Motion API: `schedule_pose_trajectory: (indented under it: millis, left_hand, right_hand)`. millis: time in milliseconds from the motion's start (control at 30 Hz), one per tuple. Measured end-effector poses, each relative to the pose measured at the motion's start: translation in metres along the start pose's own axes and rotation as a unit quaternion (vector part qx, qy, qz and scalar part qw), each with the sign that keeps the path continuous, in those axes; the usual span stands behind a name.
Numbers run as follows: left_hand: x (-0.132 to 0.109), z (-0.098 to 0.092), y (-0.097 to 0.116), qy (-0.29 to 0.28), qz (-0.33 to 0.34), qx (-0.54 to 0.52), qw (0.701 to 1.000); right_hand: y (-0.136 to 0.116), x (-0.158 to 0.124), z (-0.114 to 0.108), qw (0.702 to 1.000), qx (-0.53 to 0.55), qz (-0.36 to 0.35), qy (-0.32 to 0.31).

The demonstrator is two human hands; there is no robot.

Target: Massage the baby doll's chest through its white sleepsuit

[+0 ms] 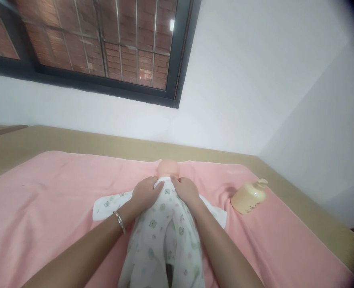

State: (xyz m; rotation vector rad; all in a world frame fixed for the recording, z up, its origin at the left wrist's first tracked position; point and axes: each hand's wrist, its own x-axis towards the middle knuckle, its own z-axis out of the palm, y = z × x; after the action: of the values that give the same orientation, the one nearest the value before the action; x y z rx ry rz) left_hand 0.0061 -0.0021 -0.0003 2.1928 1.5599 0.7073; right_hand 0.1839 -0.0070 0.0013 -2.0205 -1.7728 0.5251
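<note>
A baby doll lies on its back on a pink blanket [69, 192], its bald head [168, 168] pointing away from me. White baby clothes [161, 224] with small green and brown animal prints cover its body, and the sleeves spread out to both sides. At the neckline, my left hand [147, 193] grips the collar on the left, thumb toward the middle. My right hand [186, 190] pinches the same collar on the right side. The front of the garment hangs toward me with a gap between its two lower parts. Most of the doll's body is hidden under the cloth.
To the right, a pale yellow pump bottle [249, 197] tilts on the blanket. A wooden tabletop [113, 142] shows around the blanket's edges. Beyond it rises a white wall [231, 80] with a dark-framed barred window [105, 86].
</note>
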Motion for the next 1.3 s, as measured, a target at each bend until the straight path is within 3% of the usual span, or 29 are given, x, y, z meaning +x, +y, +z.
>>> schedule_pose_trajectory:
  millis: [1300]
  left_hand:
    - [-0.0015,-0.0006,0.0006,-0.006,0.002,0.004,1.0]
  right_hand:
    - [0.0007,-0.0003,-0.0008,1.0,-0.014,-0.013,-0.019]
